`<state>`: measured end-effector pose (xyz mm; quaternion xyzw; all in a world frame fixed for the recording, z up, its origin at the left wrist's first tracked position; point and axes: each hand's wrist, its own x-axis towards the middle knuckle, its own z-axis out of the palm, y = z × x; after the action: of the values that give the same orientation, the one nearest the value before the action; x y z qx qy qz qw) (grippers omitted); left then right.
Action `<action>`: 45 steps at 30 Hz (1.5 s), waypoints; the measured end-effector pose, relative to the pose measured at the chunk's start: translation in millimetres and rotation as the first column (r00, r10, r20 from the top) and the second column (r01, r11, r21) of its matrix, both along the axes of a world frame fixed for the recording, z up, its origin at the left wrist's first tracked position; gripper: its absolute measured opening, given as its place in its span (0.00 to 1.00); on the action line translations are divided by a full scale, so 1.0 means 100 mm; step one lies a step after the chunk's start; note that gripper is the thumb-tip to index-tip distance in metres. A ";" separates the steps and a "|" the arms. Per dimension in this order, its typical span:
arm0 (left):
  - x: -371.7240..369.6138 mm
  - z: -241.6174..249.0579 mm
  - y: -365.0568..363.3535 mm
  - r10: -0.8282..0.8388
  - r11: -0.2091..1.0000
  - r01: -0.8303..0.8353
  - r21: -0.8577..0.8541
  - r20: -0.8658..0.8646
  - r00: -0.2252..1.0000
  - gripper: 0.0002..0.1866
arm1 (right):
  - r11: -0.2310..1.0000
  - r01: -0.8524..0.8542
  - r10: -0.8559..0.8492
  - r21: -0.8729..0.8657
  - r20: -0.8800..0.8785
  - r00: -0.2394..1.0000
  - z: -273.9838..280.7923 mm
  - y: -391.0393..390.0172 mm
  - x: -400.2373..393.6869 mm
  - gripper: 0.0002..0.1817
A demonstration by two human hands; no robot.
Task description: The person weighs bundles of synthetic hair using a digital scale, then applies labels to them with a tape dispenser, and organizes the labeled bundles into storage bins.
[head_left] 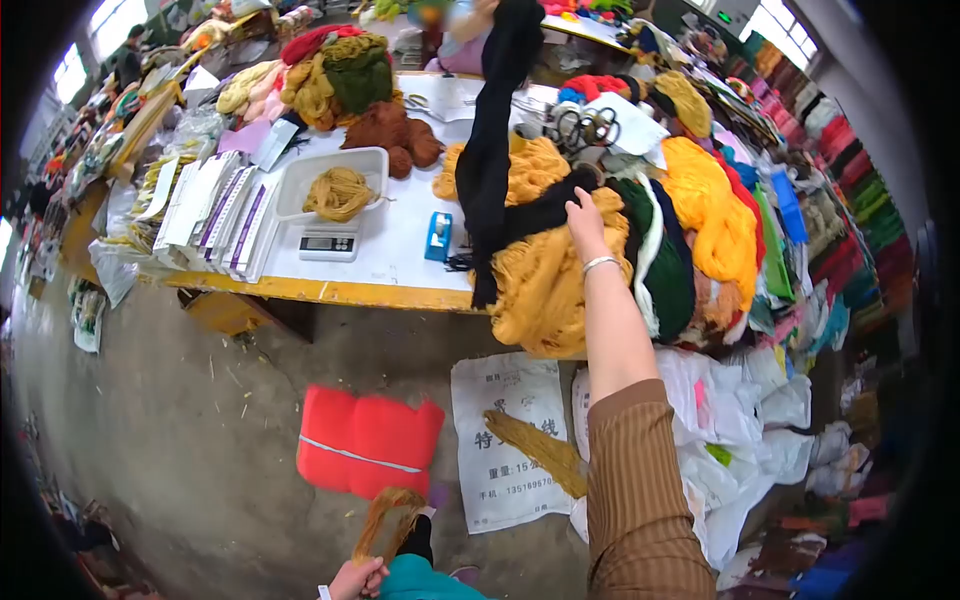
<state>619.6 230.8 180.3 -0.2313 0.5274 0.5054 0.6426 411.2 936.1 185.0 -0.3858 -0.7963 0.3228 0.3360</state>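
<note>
My left hand [358,580], low in view, is closed around a looped brown yarn skein [380,530]. My right hand [588,222] reaches over the table's front edge, its fingers closed at the end of a black yarn skein [545,212]. Part of that black skein rises toward the far side and part hangs down by the front edge. Beneath the right hand lies a heap of light orange yarn [550,285]. Dark green yarn [680,270] and bright yellow-orange yarn [710,210] lie to its right.
On the white table [400,270] are a plastic tub [285,190] of tan yarn on a scale [328,243], a blue item [438,236], scissors [590,128] and stacked white boxes [215,215]. A red bundle [370,440], a printed sack [500,500] and plastic bags [740,480] lie on the floor. A person [465,45] is across the table.
</note>
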 end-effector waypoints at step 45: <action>5.28 0.77 1.95 -0.977 -0.031 0.901 0.434 -0.205 0.065 0.18 | -0.365 0.341 -0.929 -0.867 0.365 -0.067 -1.26 -7.71 10.36 0.06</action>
<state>1147.1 426.3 257.0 0.3071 0.3511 0.0176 0.8843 1446.7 164.8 59.1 -0.7813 0.1363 0.4356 0.4257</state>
